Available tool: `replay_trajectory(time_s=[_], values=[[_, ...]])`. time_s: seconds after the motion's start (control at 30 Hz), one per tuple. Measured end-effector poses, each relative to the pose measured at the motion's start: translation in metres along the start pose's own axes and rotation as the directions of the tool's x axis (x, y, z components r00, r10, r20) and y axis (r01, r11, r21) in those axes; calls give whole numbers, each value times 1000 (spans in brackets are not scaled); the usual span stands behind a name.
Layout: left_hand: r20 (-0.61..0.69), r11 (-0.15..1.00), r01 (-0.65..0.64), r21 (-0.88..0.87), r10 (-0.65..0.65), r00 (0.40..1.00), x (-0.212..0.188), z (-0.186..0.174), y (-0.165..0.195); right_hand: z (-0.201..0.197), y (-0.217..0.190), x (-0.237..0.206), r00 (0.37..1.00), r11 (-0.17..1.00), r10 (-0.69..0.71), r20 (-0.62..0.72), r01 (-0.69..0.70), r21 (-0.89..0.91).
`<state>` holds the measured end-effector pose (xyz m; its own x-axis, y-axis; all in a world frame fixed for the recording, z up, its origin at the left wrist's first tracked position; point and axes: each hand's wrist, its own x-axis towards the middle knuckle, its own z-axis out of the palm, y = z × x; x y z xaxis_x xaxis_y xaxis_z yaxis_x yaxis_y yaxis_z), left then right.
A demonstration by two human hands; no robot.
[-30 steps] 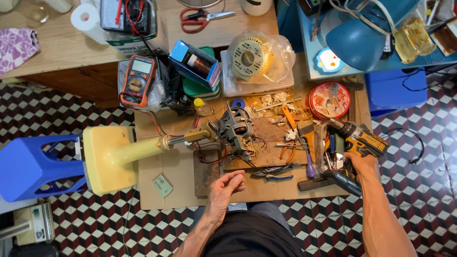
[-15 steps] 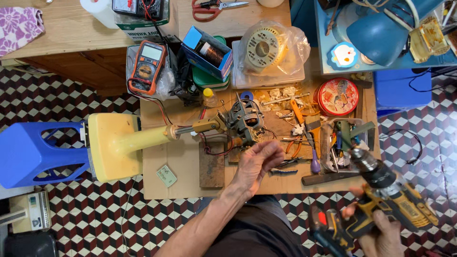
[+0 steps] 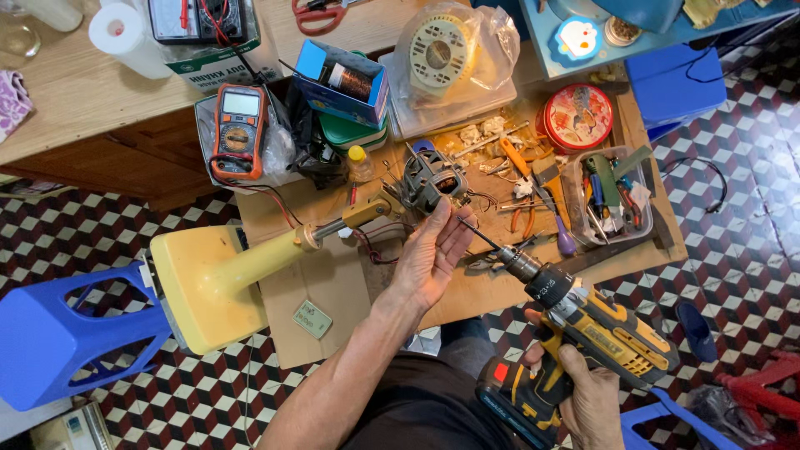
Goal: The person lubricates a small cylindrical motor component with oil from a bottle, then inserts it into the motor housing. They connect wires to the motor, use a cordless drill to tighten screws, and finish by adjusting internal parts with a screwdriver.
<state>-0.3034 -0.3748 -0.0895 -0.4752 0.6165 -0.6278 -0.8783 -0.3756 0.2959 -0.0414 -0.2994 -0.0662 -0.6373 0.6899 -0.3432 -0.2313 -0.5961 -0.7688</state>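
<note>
Orange multimeter with a pale grey screen (image 3: pixel 240 103) set at the bench's left, open blue box (image 3: pixel 342 82) stood beside it, round red printed tin (image 3: pixel 577 117) placed to the right, small green label (image 3: pixel 312 319) laid on brown cardboard (image 3: pixel 333 292), clear plastic bag (image 3: pixel 450 58) set at the back.
</note>
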Motion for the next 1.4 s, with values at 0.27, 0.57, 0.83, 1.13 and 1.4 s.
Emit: replay_trajectory(time_s=[0.27,0.57,0.83,1.13,1.4], values=[[74,986,45,163,-57,996,-6,-10,-3,12,12,-35,995,993,-81,-53,77,-87],[149,960,90,266,-133,980,21,2,-32,-21,26,-40,983,744,-94,-155,-34,-668],[93,933,46,358,-85,992,44,9,-40,-16,28,11,876,458,-338,345,474,-752],[228,207,-325,923,388,893,36,11,0,-78,48,75,984,757,-54,169,151,-636],[344,-246,-253,936,469,814,73,8,25,-144,105,102,999,688,3,34,23,-725]])
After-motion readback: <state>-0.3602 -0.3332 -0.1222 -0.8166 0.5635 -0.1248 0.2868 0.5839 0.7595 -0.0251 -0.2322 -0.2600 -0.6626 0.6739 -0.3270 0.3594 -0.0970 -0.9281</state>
